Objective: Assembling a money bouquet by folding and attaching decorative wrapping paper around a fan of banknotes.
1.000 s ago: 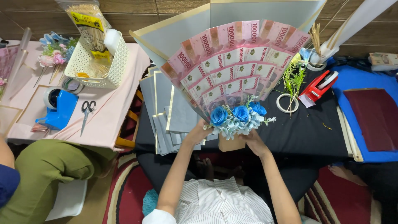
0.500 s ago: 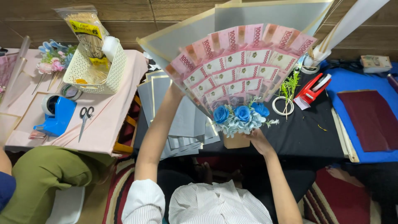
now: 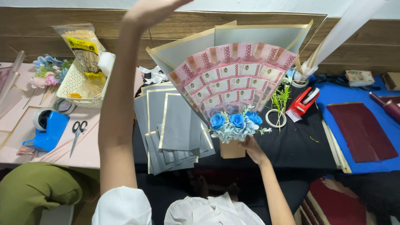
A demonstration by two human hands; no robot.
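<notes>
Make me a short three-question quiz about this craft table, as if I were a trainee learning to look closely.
1. True or false: the left hand is raised high, clear of the fan-shaped bouquet of pink banknotes.
2. What grips the bouquet at its tan base, just under the blue fabric roses?
A. right hand
B. left hand
C. nothing
3. Fill in: the small scissors lie on the pale pink table beside the ____ tape dispenser.

Key: 1 true; 2 A; 3 blue. The stack of grey gold-edged wrapping sheets lies flat on the black table, left of the bouquet.
</notes>
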